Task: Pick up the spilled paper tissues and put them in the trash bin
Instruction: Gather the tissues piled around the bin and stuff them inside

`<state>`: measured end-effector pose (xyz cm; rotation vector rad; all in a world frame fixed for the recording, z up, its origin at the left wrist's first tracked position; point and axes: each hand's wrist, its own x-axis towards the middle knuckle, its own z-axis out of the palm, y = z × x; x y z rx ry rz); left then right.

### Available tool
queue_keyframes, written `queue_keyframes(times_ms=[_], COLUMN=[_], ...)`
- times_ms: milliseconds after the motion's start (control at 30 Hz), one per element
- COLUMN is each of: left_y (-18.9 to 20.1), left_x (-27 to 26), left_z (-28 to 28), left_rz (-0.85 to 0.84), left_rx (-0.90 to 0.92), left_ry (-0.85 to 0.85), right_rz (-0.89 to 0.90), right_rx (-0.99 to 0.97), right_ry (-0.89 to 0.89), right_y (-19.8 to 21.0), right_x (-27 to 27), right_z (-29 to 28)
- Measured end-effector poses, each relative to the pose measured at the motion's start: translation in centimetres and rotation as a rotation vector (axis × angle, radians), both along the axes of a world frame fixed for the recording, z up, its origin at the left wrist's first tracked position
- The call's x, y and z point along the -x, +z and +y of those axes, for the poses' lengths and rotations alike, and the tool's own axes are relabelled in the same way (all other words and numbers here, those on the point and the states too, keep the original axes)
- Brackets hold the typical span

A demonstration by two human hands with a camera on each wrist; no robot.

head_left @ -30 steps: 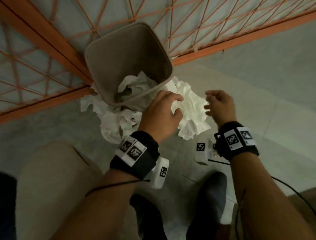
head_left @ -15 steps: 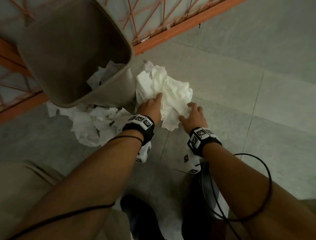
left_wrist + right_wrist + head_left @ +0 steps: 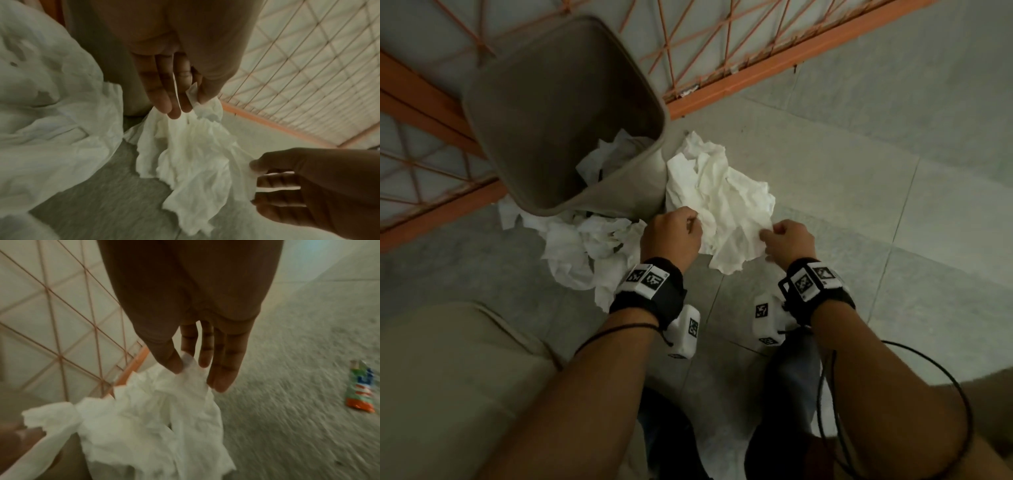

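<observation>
A beige trash bin (image 3: 527, 102) stands on the tiled floor against an orange lattice fence, with white tissue (image 3: 606, 157) inside it. A crumpled white paper tissue (image 3: 722, 202) lies on the floor right of the bin. My left hand (image 3: 688, 226) pinches its left edge and my right hand (image 3: 774, 236) pinches its right edge. The left wrist view shows the same tissue (image 3: 195, 154) nipped between the left fingers (image 3: 174, 97). In the right wrist view the tissue (image 3: 148, 415) hangs from my right thumb and fingers (image 3: 180, 363). More spilled tissues (image 3: 585, 250) lie in front of the bin.
The orange fence (image 3: 722, 51) runs behind the bin. A colourful wrapper (image 3: 359, 386) lies on the floor to the right. My knee (image 3: 458, 377) and dark shoes (image 3: 671, 438) sit below my arms. Cables hang from both wrists.
Both hands have gone from reaching over the right tissue to pinching its two edges. The head camera has shifted, so the bin sits further right in view than half a second ago.
</observation>
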<state>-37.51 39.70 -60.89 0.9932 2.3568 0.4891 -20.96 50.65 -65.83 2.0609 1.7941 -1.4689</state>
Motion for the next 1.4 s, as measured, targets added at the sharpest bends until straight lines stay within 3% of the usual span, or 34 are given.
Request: queue_keyframes(times_ms=[167, 367, 500, 600, 800, 967, 1100, 1233, 1333, 1400], left_y=[6.0, 14.7, 18.0, 17.9, 15.9, 15.5, 15.6, 14.6, 11.4, 8.4], left_x=[-0.7, 2.1, 6.7, 10.2, 12.1, 11.2, 9.1, 4.7, 1.6, 0.4], left_z=[-0.4, -1.5, -2.1, -2.0, -2.5, -4.6, -5.6, -4.5, -3.0, -1.9], left_rz=[-0.051, -0.063, 0.094, 0.214, 0.15, 0.097, 0.103, 0.081, -0.028, -0.086], left_rx=[-0.21, -0.575, -0.708, -0.695, -0.577, -0.593, -0.668, -0.687, -0.563, -0.371], left_ry=[0.121, 0.135, 0.21, 0.275, 0.391, 0.5, 0.503, 0.27, 0.073, 0.002], right_rz=[0.072, 0.27, 0.547, 0.652, 0.611, 0.407, 0.542, 0.605, 0.519, 0.42], right_rx=[-0.026, -0.127, -0.26, -0.331, -0.53, -0.52, -0.457, -0.386, -0.331, -0.282], right_ry=[0.046, 0.215, 0.279, 0.375, 0.582, 0.795, 0.632, 0.358, 0.177, 0.101], right_y=[6.9, 18.1, 23.6, 25.6, 25.5, 24.1, 23.0, 20.7, 17.2, 14.1], right_x=[1.2, 3.1, 6.0, 9.6, 17.6, 19.3, 16.7, 12.6, 9.2, 7.5], right_z=[1.1, 1.4, 1.7, 1.9, 0.7, 0.8, 2.1, 3.4, 4.2, 4.3])
